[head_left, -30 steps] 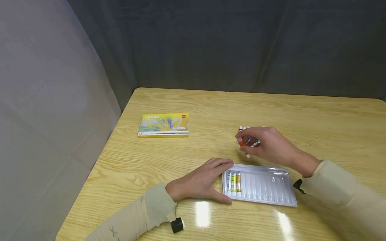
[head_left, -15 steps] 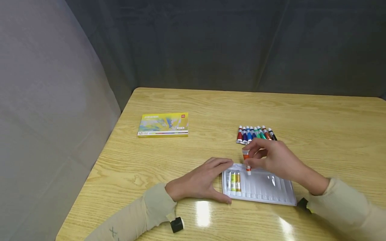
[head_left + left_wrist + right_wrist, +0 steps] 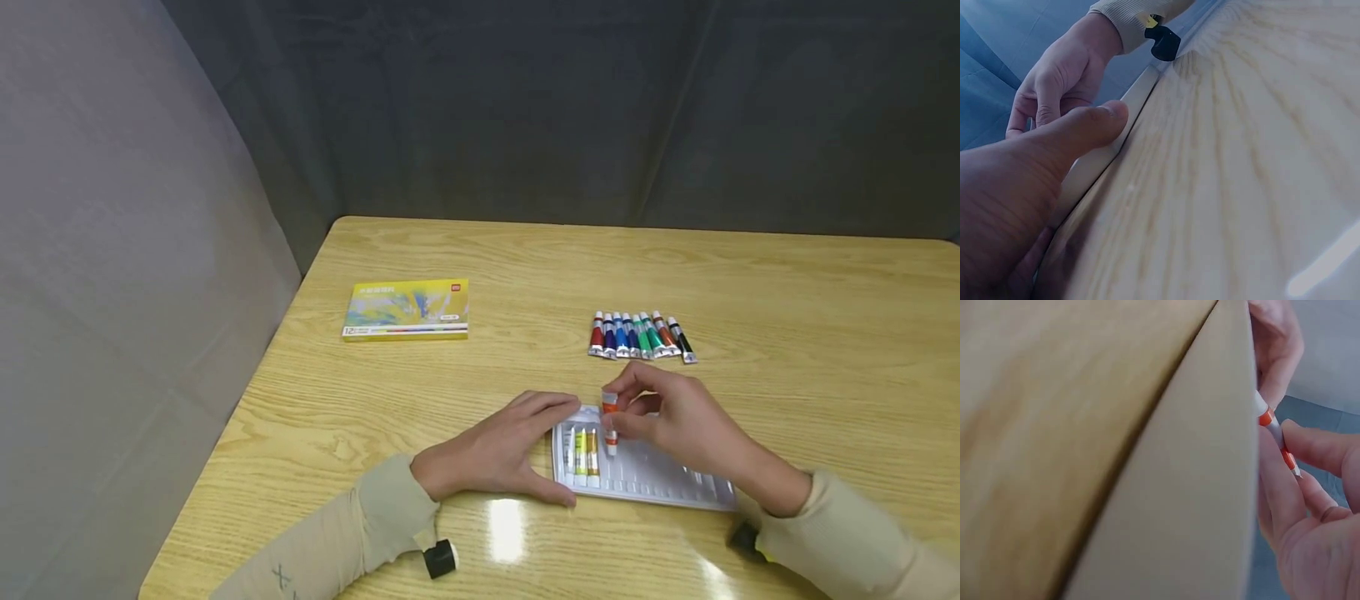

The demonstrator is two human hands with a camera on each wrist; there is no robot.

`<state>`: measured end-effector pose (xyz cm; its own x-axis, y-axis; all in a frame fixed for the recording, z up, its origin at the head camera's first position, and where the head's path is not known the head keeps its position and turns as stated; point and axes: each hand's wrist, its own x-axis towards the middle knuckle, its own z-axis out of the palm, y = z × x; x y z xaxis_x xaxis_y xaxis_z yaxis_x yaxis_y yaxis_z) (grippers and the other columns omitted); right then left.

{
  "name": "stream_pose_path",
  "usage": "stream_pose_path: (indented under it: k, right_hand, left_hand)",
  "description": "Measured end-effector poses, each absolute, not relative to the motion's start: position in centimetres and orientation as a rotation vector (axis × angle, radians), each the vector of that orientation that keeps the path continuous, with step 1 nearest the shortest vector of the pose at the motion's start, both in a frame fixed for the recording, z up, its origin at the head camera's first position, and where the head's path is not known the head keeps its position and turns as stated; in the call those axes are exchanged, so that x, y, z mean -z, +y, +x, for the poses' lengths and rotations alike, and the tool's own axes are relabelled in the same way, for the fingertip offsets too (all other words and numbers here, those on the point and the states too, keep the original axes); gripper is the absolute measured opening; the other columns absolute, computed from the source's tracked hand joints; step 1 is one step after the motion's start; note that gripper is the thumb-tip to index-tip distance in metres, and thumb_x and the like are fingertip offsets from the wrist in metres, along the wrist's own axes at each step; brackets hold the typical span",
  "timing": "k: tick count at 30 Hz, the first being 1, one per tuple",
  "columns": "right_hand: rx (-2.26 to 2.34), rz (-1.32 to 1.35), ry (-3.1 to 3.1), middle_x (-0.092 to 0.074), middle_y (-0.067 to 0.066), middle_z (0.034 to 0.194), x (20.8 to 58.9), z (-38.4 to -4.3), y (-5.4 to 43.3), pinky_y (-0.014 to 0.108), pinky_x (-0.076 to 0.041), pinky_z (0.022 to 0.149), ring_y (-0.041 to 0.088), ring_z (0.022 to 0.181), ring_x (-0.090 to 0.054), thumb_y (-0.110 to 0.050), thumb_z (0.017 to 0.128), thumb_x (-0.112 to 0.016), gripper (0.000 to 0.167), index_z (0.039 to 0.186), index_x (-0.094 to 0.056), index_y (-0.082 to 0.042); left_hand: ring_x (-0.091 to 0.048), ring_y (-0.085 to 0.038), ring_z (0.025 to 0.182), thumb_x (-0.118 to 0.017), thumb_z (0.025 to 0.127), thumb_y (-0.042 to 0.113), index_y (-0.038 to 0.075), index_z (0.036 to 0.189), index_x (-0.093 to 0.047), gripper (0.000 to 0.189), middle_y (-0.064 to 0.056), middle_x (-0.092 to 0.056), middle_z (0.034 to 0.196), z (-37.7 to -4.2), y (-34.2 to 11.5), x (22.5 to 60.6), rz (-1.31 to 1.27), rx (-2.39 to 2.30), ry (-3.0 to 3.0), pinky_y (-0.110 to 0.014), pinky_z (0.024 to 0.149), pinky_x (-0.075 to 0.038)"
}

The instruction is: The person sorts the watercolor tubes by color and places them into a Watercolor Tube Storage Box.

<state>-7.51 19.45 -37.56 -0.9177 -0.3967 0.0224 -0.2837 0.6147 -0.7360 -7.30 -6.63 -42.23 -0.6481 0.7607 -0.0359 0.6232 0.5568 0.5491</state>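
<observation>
Over the tray [image 3: 645, 477], the right hand [image 3: 671, 414] pinches an orange tube [image 3: 610, 404] (white-capped), right of the spread left hand [image 3: 506, 448].

Table [image 3: 810, 333]'s a yellowish wood-grain thing with a rounded far-left corner, and pretty shiny: 2 bright glare patches [image 3: 506, 531] sit near the front. Dark, kinda wrinkly cloth [image 3: 487, 108] hangs behind it, plus paler grey fabric [image 3: 135, 208] down the left.

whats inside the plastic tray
The plastic tray holds three paint tubes at its left end: whitish, yellow, ochre. The right hand, pinching an orange tube over it, covers part; anything there cannot be seen.
</observation>
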Motion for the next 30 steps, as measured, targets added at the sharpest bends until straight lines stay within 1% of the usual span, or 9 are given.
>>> stream_pose_path:
  k: [9, 12, 15, 21, 26, 30]
  right_hand:
    - [1.232, -0.528, 2.651, -0.074, 0.003, 0.102, 37.4, -6.5, 19.2, 0.021, -0.060, 0.070, 0.000, 0.082, -0.068, -0.016, 0.086, -0.085, 0.022, 0.101, -0.069, -0.015]
    - [1.239, -0.523, 2.645, -0.074, 0.003, 0.102, 37.4, -6.2, 19.2, 0.021, -0.060, 0.070, 0.000, 0.082, -0.069, -0.016, 0.086, -0.085, 0.021, 0.099, -0.068, -0.016]
    - [1.248, -0.516, 2.631, -0.074, 0.002, 0.100, 37.5, -6.0, 19.1, 0.020, -0.060, 0.071, 0.000, 0.082, -0.068, -0.016, 0.086, -0.084, 0.021, 0.098, -0.067, -0.017]
    - [1.256, -0.524, 2.580, -0.074, 0.001, 0.098, 37.8, -6.0, 19.1, 0.020, -0.059, 0.072, 0.000, 0.082, -0.068, -0.016, 0.087, -0.084, 0.020, 0.098, -0.067, -0.014]
    - [1.207, -0.519, 2.583, -0.074, -0.002, 0.096, 38.1, -5.9, 19.0, 0.019, -0.059, 0.071, -0.002, 0.081, -0.067, -0.017, 0.086, -0.085, 0.021, 0.097, -0.067, -0.014]
    - [1.147, -0.505, 2.606, -0.074, -0.003, 0.092, 38.1, -5.9, 18.9, 0.019, -0.059, 0.071, 0.000, 0.079, -0.066, -0.019, 0.086, -0.085, 0.020, 0.096, -0.069, -0.014]
  left_hand:
    - [-0.035, -0.014, 0.153, -0.079, 0.080, 0.066, 0.017, 0.164, -0.029, 0.110, 0.003, -0.034, 0.168, -7.3, -6.5, 42.1, 1.152, -0.755, 2.515, -0.033, 0.127, -0.036]
    - [-0.035, -0.015, 0.153, -0.080, 0.080, 0.067, 0.017, 0.165, -0.029, 0.111, 0.002, -0.034, 0.168, -7.3, -6.5, 42.1, 1.153, -0.756, 2.517, -0.033, 0.127, -0.036]
    - [-0.035, -0.015, 0.153, -0.079, 0.079, 0.067, 0.017, 0.165, -0.029, 0.111, 0.002, -0.034, 0.168, -7.4, -6.5, 42.1, 1.154, -0.755, 2.522, -0.033, 0.128, -0.035]
    - [-0.034, -0.014, 0.154, -0.079, 0.079, 0.069, 0.018, 0.165, -0.028, 0.112, 0.002, -0.034, 0.168, -7.4, -6.7, 42.3, 1.148, -0.758, 2.522, -0.034, 0.128, -0.036]
    - [-0.034, -0.014, 0.153, -0.078, 0.080, 0.069, 0.018, 0.165, -0.027, 0.112, 0.003, -0.032, 0.169, -7.4, -6.7, 42.3, 1.143, -0.756, 2.515, -0.034, 0.127, -0.036]
    - [-0.035, -0.015, 0.153, -0.078, 0.080, 0.068, 0.017, 0.165, -0.028, 0.111, 0.002, -0.033, 0.169, -7.4, -6.6, 42.3, 1.150, -0.749, 2.518, -0.034, 0.127, -0.036]
